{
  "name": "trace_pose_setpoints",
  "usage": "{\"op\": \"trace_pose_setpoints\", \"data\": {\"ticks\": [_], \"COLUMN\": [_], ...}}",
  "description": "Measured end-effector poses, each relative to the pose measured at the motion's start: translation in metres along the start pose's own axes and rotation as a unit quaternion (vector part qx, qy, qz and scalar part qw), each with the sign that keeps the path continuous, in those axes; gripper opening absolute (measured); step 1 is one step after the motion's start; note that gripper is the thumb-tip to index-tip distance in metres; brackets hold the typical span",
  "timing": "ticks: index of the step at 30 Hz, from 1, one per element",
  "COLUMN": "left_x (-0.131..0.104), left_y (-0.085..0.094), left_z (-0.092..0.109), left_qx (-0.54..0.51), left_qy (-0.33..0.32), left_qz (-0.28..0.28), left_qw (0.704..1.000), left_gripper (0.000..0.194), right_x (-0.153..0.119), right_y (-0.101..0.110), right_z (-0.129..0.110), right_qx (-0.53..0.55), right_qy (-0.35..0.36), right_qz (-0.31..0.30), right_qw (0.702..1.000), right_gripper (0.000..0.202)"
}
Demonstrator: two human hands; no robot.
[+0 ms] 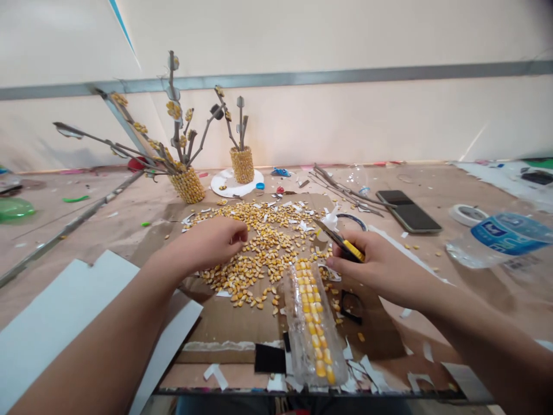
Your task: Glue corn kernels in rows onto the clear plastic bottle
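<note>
My left hand [220, 242] is over the left part of a spread of loose corn kernels [263, 248], fingers curled together; what they hold, if anything, is hidden. In my right hand [367, 259] is a pair of scissors [341, 239] with a black and yellow handle, its dark pointed blades aimed up and left. Just below and between the hands lies a clear plastic bottle piece [298, 340]. Rows of kernels [314, 317] are stuck along its top. A sheet of cardboard [233, 323] lies beneath all this.
Two kernel-covered pots with twigs, one on the left [186, 183] and one smaller [242, 164], stand at the back. On the right are loose twigs [345, 193], a phone [408, 210], a tape roll [469, 215] and a water bottle [501, 239]. White board [64, 323] lies at left.
</note>
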State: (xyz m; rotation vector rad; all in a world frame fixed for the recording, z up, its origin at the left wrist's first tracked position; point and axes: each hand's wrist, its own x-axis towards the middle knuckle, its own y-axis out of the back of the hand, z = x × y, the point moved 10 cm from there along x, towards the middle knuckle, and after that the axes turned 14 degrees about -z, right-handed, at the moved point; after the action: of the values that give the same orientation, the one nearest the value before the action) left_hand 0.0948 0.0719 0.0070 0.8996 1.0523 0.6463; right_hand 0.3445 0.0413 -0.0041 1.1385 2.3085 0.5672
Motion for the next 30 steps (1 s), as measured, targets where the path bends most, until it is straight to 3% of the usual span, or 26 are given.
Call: {"op": "trace_pose_setpoints", "data": {"ticks": [7,19,24,27,28,30], "left_x": [0.004,0.008,0.008,0.001,-0.003,-0.009], "left_y": [-0.002,-0.011,-0.005,0.003,0.004,0.002], "left_z": [0.005,0.001,0.006,0.024,0.031,0.045], "left_qx": [0.033,0.038,0.034,-0.093,-0.185,-0.362], "left_qy": [0.0,0.027,0.028,-0.03,-0.062,-0.115], "left_qz": [0.009,-0.002,0.013,0.043,0.053,0.063], "left_qw": [0.999,0.999,0.999,0.994,0.979,0.923], "left_gripper": [0.019,0.018,0.022,0.02,0.021,0.027], "right_x": [0.0,0.004,0.001,-0.006,-0.009,-0.017], "right_y": [0.004,-0.003,-0.003,0.0,0.001,0.001], "right_z": [0.0,0.009,0.002,-0.012,-0.018,-0.03], "right_qx": [-0.001,0.015,0.0,-0.023,-0.03,-0.049], "right_qy": [0.025,0.007,0.026,0.079,0.105,0.16], "right_qz": [0.03,0.019,0.028,0.057,0.07,0.089], "right_qw": [0.999,1.0,0.999,0.995,0.992,0.982], "right_gripper": [0.027,0.03,0.029,0.034,0.036,0.04]}}
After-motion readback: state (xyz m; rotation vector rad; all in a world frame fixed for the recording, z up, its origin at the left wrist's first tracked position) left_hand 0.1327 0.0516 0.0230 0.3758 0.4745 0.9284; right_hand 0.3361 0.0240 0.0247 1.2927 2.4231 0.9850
